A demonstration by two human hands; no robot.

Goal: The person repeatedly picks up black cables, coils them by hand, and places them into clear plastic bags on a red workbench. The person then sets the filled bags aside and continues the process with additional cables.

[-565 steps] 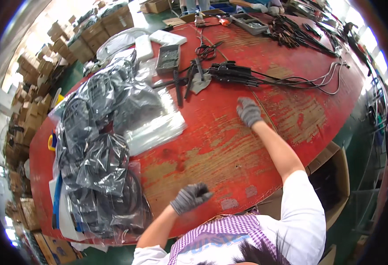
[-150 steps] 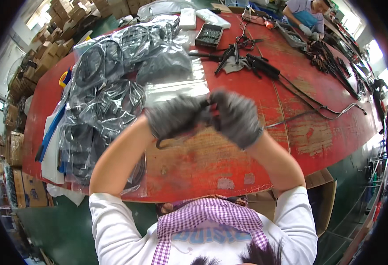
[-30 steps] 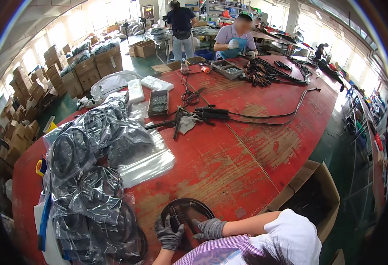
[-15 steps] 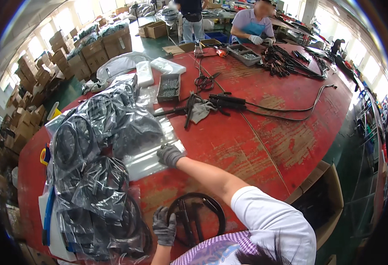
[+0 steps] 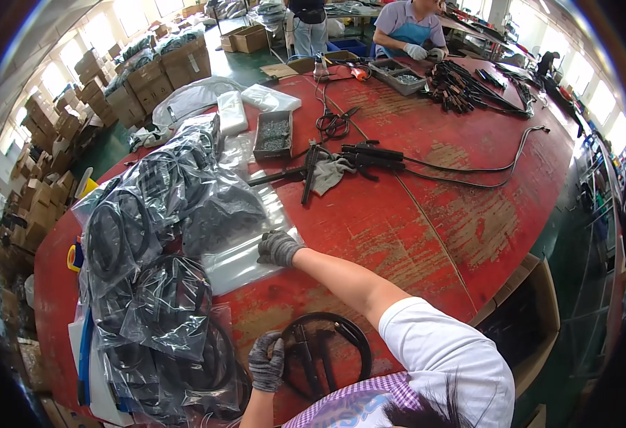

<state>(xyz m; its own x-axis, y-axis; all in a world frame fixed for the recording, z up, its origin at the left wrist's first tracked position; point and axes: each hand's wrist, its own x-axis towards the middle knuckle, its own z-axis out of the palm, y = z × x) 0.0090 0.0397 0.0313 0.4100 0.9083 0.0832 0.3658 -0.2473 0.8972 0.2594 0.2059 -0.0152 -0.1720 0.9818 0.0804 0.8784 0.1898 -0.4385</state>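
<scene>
One coil of black cable point(image 5: 366, 349) lies on the worn red table point(image 5: 377, 246), close to the near edge and the person's purple checked apron point(image 5: 391, 387), with straight black pieces point(image 5: 306, 354) inside its ring. The left hand point(image 5: 266, 362), in a grey knitted glove, is at the left side of the coil with its fingers bent; whether they grasp the cable I cannot tell. The right hand point(image 5: 279, 250), gloved alike, reaches across to the flat clear bags point(image 5: 233, 271) and rests on their right part, fingers curled (a pinch on the plastic cannot be made out from above). Left of both hands spreads a heap of bagged black cables point(image 5: 170, 303). Farther off stand a grey bin point(image 5: 272, 153) of small metal parts and, to its right, dark-handled scissors point(image 5: 334, 126). Nearer lie a pale grey cloth-like piece point(image 5: 329, 175) and black handles point(image 5: 373, 155) with leads trailing right. Across the table, a co-worker in a blue apron point(image 5: 414, 34) has both white-gloved hands beside a divided tray point(image 5: 401, 83).
</scene>
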